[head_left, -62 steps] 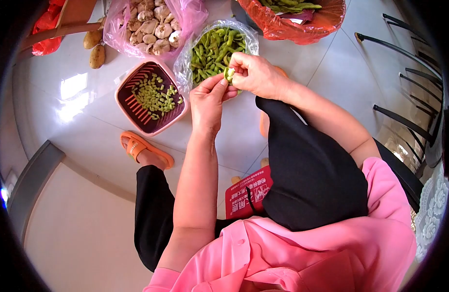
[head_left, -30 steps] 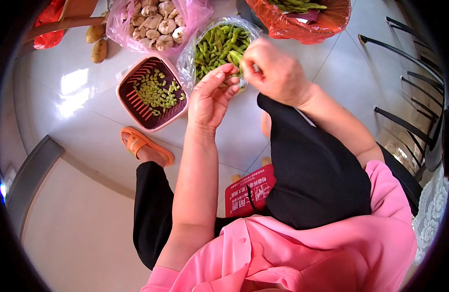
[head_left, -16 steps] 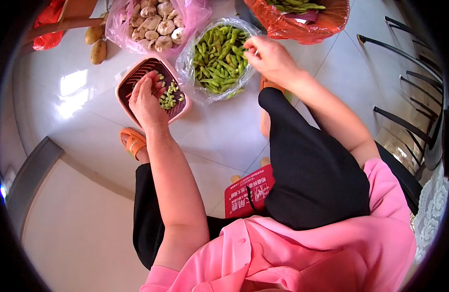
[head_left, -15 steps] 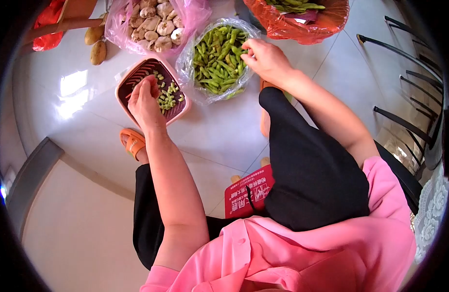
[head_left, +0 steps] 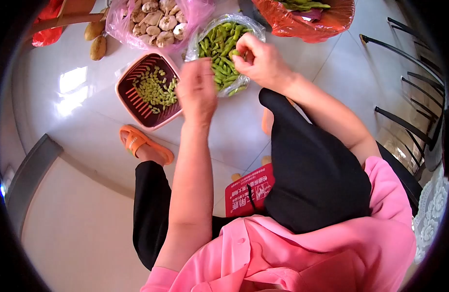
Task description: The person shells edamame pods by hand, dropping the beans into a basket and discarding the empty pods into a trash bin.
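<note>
My right hand (head_left: 264, 64) is closed, with a green bean pod (head_left: 235, 52) pinched between thumb and fingertips. It hovers over the right side of a clear plastic bag (head_left: 191, 47) filled with green bean pods (head_left: 217, 39). Beside it on the left, my left hand (head_left: 197, 90) is smeared by motion, so its fingers are hard to read. That hand hangs between the bag and a pink-rimmed basket (head_left: 122, 100), covering the basket's right edge. Shelled green beans (head_left: 154, 89) lie spread on the basket's dark bottom.
Behind the basket is a pink bag (head_left: 118, 29) of garlic bulbs (head_left: 166, 23). An orange-red bag (head_left: 307, 30) with green pods stands at the back right. Potatoes (head_left: 98, 47) lie at the back left. Chair-like dark legs (head_left: 404, 124) line the right side.
My left hand has moved right, out of the basket, toward my right hand. My right hand has shifted slightly left and now shows a pod. More shelled beans are visible in the basket.
</note>
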`<action>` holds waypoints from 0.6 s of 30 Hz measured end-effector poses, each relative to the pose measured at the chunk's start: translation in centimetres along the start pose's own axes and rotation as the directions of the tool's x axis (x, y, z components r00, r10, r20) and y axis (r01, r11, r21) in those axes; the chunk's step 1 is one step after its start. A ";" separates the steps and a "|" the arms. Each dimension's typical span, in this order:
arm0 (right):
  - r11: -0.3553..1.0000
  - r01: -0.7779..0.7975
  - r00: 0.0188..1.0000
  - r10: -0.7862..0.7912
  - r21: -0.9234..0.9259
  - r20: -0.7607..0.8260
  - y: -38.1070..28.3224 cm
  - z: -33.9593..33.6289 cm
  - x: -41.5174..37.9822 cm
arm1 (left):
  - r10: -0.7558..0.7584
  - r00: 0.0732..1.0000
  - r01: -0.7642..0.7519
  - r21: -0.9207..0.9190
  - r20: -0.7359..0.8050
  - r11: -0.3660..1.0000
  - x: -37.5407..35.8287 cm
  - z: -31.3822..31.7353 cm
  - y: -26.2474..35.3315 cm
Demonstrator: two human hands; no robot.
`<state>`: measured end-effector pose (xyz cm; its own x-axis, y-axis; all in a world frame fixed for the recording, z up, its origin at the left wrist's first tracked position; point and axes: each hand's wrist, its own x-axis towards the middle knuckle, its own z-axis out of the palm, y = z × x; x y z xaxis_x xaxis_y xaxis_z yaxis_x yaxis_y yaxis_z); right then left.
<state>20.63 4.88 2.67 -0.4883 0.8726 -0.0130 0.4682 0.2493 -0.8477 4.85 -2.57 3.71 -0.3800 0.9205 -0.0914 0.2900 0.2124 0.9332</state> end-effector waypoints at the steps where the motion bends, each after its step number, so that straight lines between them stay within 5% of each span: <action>1: 0.992 0.101 0.988 -0.092 0.072 -0.122 -1.9 -1.0 0.2 | 0.088 0.990 -0.103 0.145 0.105 0.984 0.0 0.9 -0.4; 3: 0.890 0.450 0.870 -0.456 -0.077 -0.185 -5.7 -5.9 1.6 | 0.155 0.948 -0.242 0.313 0.277 0.918 -0.6 1.7 -2.2; 5: 0.822 0.250 0.818 -0.462 -0.511 -0.343 -7.4 -9.6 2.0 | 0.116 0.949 -0.236 0.414 0.294 0.879 -1.3 1.7 -4.2; 6: 0.961 0.096 0.847 -0.216 -0.260 -0.486 -8.0 -11.5 2.8 | 0.071 0.948 -0.230 0.515 0.310 0.825 -1.2 1.5 -4.3; 9: 0.820 0.173 0.811 -0.433 -0.546 -0.394 -7.3 -11.6 3.7 | -0.044 0.936 -0.179 0.583 0.348 0.792 -1.4 1.2 -4.3; 11: 0.799 0.330 0.850 -0.483 -0.502 -0.210 -5.8 -10.2 2.5 | -0.079 0.939 -0.152 0.607 0.336 0.780 -1.5 1.3 -4.3; 13: 0.961 0.231 0.964 -0.247 -0.154 -0.095 -5.6 -6.7 1.1 | -0.066 0.978 -0.039 0.484 0.199 0.874 -1.7 1.4 -4.0; 15: 0.996 0.070 0.993 -0.075 0.050 0.090 -3.0 -3.7 0.2 | 0.136 0.991 -0.128 0.353 0.001 0.927 -1.1 1.3 -2.5; 16: 0.996 0.069 0.994 -0.073 0.052 0.084 -2.2 -2.5 -0.2 | -0.026 0.994 0.041 0.147 -0.108 0.988 -1.0 1.6 -1.0; 18: 0.782 -0.512 0.849 0.399 0.356 0.345 -1.5 -1.0 -0.3 | -0.057 0.987 0.058 0.006 -0.148 0.998 -0.7 2.0 1.3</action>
<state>20.81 4.67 4.45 -0.4819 0.6957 -0.5328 0.3539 -0.4017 -0.8446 7.21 -2.31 4.28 -0.5213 0.8484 -0.0920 0.2726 0.2677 0.9241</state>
